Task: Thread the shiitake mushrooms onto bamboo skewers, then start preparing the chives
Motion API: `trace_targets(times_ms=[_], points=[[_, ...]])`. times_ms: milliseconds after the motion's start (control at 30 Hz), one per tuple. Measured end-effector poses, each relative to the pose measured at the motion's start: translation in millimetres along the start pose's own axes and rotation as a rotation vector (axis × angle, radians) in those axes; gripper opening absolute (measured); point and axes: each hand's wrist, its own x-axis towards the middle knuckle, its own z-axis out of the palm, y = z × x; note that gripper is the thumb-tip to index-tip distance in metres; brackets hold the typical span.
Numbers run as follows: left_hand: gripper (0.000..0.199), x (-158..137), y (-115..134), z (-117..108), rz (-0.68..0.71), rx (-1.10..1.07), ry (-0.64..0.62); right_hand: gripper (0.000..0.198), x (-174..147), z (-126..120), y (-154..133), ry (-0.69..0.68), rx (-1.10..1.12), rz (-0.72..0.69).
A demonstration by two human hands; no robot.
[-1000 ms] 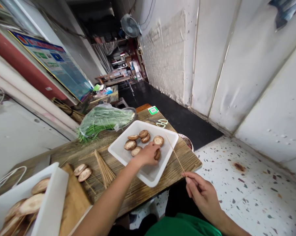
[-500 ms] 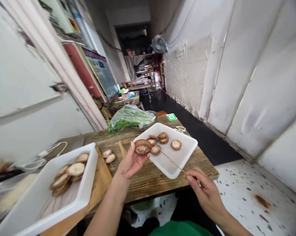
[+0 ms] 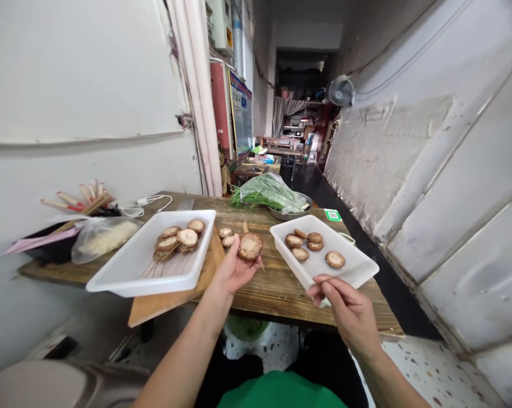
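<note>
My left hand holds a brown shiitake mushroom, pale gill side towards me, between thumb and fingers. My right hand is closed in a pinch over the near edge of the right white tray; what its fingers hold, if anything, does not show. In that tray lie several shiitake mushrooms. A bundle of thin wooden skewers lies partly hidden behind the held mushroom. Beside it rest two small mushrooms. The left white tray contains several mushrooms on skewers.
A wooden board sits under the left tray on the wooden table. Bagged green stalks lie over a metal bowl at the back. A clear bag and a white cable are at the left.
The view has swung left, showing more of the left table. The skewer stretched between the mushroom and my right hand is no longer visible. The held mushroom now faces me more fully.
</note>
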Motion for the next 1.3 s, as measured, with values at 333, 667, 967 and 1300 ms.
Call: trace_targets(times_ms=[333,667,967,1300], points=[[0.014,-9,4,-10,0.069,-0.038,-0.013,0.016,36,45,17,-0.200,0.270,0.240],[0.008,-13,4,-1,0.196,-0.050,0.092,0.030,32,64,32,-0.307,0.178,0.332],[0.014,-11,2,5,0.228,-0.008,0.122,0.032,9,53,36,-0.320,-0.118,0.127],[0.015,-13,-2,15,0.184,-0.014,0.059,0.034,3,41,33,-0.353,-0.217,0.057]])
